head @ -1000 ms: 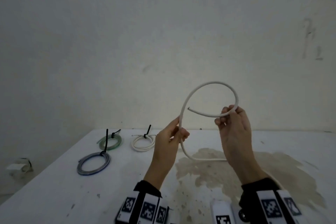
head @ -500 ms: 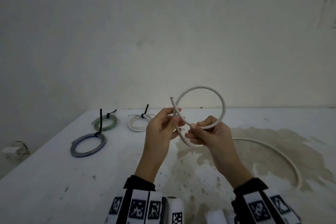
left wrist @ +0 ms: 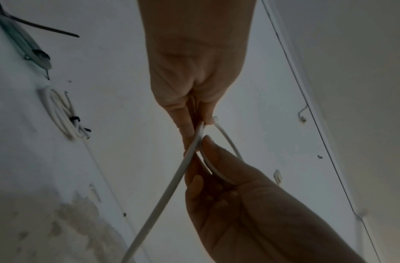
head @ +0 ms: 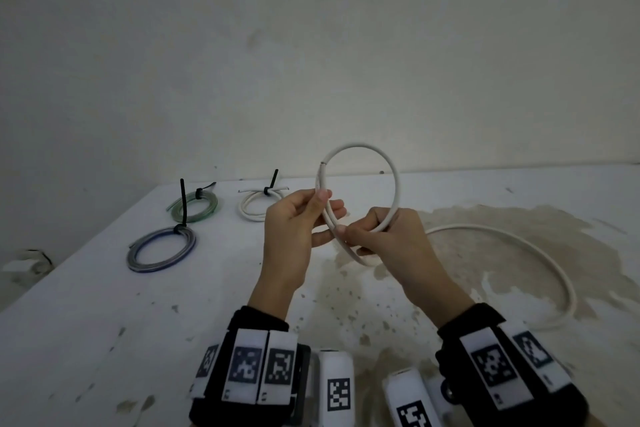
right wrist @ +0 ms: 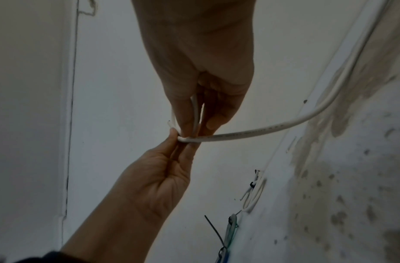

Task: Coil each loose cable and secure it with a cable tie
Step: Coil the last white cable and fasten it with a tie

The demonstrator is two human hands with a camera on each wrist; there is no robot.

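Coiling step, first loop just formed on the white cable (head: 396, 184); three finished coils sit tied at the far left of the surface (head: 104, 322): green coil (head: 211, 206), blue-grey coil (head: 159, 253), small white coil (head: 249, 210), each with a black cable tie.

Left hand (head: 294, 236) grip: thumb and fingers pinched on the cable near its cut end, right where the end crosses the loop. Right hand (head: 388, 239) grip: fingers curled round the loop's lower arc, thumb closing in on the same crossing.

Loop is held in the air above the surface; the long tail runs off to the right and lies in a wide arc on the stained patch.

Next, as I read it: left keeps the crossing pinned, right lets go and pulls in more tail for a second turn. No loose tie in view.
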